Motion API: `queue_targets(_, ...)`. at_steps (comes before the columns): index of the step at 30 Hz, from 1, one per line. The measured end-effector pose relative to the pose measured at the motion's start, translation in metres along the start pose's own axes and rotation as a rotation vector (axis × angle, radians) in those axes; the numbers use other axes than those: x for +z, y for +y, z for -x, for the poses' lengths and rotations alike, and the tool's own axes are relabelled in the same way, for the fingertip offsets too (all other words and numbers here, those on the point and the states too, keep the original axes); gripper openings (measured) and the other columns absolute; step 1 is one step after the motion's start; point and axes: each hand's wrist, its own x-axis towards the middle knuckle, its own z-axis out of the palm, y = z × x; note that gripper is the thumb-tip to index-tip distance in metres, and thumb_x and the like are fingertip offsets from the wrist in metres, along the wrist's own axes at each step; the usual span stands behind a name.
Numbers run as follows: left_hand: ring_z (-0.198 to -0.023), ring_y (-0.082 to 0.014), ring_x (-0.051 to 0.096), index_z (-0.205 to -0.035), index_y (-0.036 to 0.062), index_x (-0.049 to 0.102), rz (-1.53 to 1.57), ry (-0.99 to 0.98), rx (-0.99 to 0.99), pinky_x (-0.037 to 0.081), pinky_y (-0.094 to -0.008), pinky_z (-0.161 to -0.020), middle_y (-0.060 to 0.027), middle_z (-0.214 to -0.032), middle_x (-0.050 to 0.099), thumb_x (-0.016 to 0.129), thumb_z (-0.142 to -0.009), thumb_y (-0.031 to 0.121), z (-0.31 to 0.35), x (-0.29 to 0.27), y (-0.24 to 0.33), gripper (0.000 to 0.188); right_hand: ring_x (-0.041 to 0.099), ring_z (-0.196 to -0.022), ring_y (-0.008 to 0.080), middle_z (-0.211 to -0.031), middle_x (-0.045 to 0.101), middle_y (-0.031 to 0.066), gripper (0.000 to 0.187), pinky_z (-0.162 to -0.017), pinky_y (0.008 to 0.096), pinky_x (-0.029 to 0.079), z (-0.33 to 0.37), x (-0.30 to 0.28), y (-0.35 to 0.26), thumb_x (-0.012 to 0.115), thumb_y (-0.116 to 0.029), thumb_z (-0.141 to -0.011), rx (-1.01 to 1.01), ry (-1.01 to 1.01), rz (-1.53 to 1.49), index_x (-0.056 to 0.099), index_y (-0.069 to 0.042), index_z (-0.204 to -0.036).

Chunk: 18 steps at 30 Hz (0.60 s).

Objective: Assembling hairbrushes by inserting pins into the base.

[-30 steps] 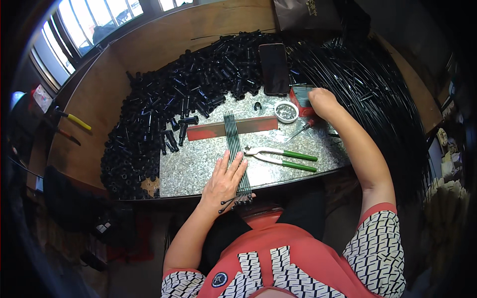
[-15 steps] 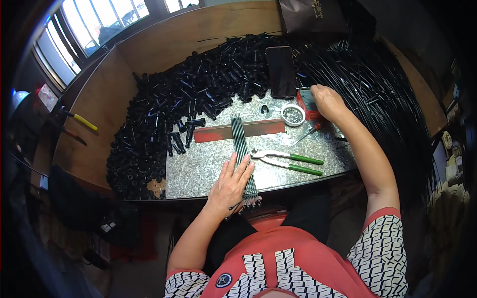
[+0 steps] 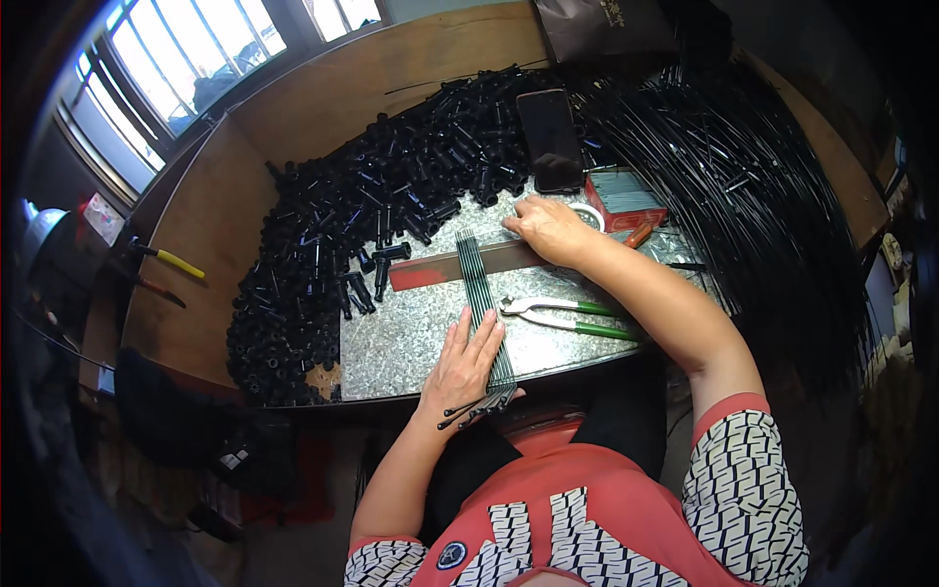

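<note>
Several thin dark cables (image 3: 472, 264) lie side by side across a long, low red-and-grey bar (image 3: 421, 272). My left hand (image 3: 465, 362) rests on their near part with its fingers stretched out flat. Their black ends stick out past the board's near edge, by my wrist. My right hand (image 3: 553, 230) is over the bar's far right part, its fingers bent together. Whatever may be between those fingertips is hidden. Partly behind this hand stands a small white dish (image 3: 591, 214). Green-handled pincers (image 3: 548, 318) lie on the speckled board (image 3: 401, 342), right of the cables.
Black tubular parts (image 3: 391, 176) are heaped at the left and back. A phone (image 3: 550, 137) leans near the heap. A red tray (image 3: 631, 221) of thin pieces and an orange handle (image 3: 639, 235) sit right of the dish. Long black cables (image 3: 734, 176) fill the right side.
My right hand has moved left from the red tray to above the bar, now covering part of the dish. The left hand stays on the cables. The view has shifted slightly.
</note>
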Motion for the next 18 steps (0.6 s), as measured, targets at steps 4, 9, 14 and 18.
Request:
queue_targets(4,-0.139,-0.043,0.024,-0.139,0.0,0.039,-0.002,0.0,-0.001,0.026,-0.0527,-0.112,-0.0192,-0.146,0.036,0.082,-0.065,0.045,0.0,0.0002,-0.0005,0.096,0.06,-0.095,0.0294,-0.092,0.061,0.0135,0.026,-0.081,0.0409,0.05,0.0011,0.003,0.0002,0.051,-0.012,-0.084,0.002,-0.001,-0.005,0.066,-0.007,-0.104)
queue_targets(9,-0.139,-0.0427,0.024,-0.139,0.0002,0.04,0.005,-0.005,-0.007,0.026,-0.053,-0.112,-0.0188,-0.147,0.036,0.082,-0.065,0.044,-0.0007,-0.001,0.0004,0.096,0.06,-0.095,0.0292,-0.092,0.061,0.0138,0.026,-0.082,0.0403,0.05,0.0012,0.0033,-0.0018,0.051,-0.012,-0.084,0.01,0.004,-0.01,0.066,-0.007,-0.104)
queue_targets(14,-0.139,-0.0426,0.024,-0.139,0.0005,0.04,0.009,0.0,-0.008,0.026,-0.0531,-0.112,-0.0187,-0.147,0.036,0.082,-0.065,0.044,0.0006,-0.0008,-0.0003,0.096,0.06,-0.094,0.0291,-0.092,0.061,0.0138,0.026,-0.082,0.04,0.05,0.0008,0.0054,-0.0019,0.051,-0.012,-0.083,0.001,0.028,-0.008,0.067,-0.007,-0.103)
queue_targets(18,-0.139,-0.0427,0.024,-0.139,0.0003,0.039,0.01,-0.006,-0.005,0.026,-0.0531,-0.112,-0.0186,-0.146,0.036,0.082,-0.065,0.044,-0.0005,-0.0011,0.0003,0.096,0.06,-0.095,0.0285,-0.092,0.06,0.0131,0.026,-0.082,0.0395,0.049,-0.0008,0.0056,-0.001,0.051,-0.012,-0.084,-0.001,0.012,-0.005,0.067,-0.009,-0.104)
